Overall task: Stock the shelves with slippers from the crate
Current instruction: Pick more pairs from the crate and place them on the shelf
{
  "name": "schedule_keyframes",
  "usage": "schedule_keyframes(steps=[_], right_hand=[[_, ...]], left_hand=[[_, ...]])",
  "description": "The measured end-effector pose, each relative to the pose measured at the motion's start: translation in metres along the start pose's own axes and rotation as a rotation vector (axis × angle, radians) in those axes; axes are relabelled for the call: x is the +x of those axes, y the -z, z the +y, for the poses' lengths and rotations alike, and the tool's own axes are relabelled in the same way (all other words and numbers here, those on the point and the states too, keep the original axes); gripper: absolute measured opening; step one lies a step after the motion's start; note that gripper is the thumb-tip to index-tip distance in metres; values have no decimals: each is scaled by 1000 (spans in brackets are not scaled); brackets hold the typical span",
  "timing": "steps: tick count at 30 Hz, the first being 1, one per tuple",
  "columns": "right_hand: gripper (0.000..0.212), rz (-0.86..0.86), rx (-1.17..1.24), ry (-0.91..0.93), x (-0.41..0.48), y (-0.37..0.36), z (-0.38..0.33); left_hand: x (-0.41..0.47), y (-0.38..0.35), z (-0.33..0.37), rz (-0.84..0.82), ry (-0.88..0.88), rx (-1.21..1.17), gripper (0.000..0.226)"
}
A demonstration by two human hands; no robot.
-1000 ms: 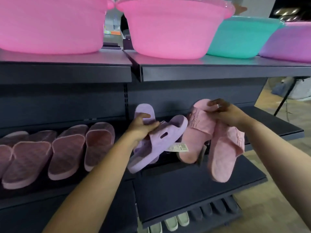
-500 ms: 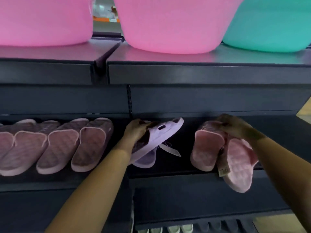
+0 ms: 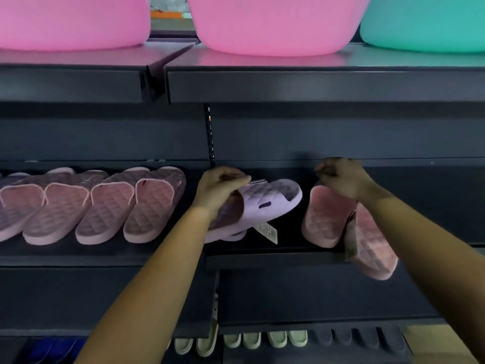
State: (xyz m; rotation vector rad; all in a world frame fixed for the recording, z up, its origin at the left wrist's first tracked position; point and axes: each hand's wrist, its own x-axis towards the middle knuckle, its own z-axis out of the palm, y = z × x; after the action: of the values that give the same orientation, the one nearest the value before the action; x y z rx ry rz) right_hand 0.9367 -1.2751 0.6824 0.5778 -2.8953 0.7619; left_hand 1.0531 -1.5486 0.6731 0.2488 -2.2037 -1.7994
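Note:
My left hand (image 3: 219, 189) grips a pair of lilac slippers (image 3: 265, 206) with a paper tag (image 3: 267, 231), held over the dark middle shelf (image 3: 275, 258), just right of the upright post. My right hand (image 3: 343, 177) holds a pair of pink slippers (image 3: 325, 216); one leans on the shelf, the other (image 3: 372, 248) hangs over the front edge. A row of several pink slippers (image 3: 105, 206) stands tilted on the shelf's left section.
Two pink plastic basins (image 3: 273, 24) and a teal basin (image 3: 425, 24) sit on the top shelf (image 3: 315, 85). On the lowest shelf are pale green slippers (image 3: 252, 340), dark slippers (image 3: 362, 337) and blue ones (image 3: 52, 350). Tan floor shows at the bottom right.
Both hands have pushed their slipper pairs deeper into the middle shelf. The lilac pair has tipped flatter, its open toe now pointing right. The view has moved closer to the shelf.

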Motion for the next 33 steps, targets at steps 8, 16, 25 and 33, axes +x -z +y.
schedule_keyframes(steps=[8, 16, 25, 33], right_hand=[[16, -117, 463, 179, -2, -48, -75], [30, -344, 404, 198, 2, -104, -122], [22, -256, 516, 203, -2, -88, -111], [29, -236, 861, -30, -15, -64, -83]], left_hand=[[-18, 32, 26, -329, 75, 109, 35], [-14, 77, 31, -258, -62, 80, 37], [1, 77, 25, -188, -109, -55, 26], [18, 42, 17, -117, -238, -94, 25]])
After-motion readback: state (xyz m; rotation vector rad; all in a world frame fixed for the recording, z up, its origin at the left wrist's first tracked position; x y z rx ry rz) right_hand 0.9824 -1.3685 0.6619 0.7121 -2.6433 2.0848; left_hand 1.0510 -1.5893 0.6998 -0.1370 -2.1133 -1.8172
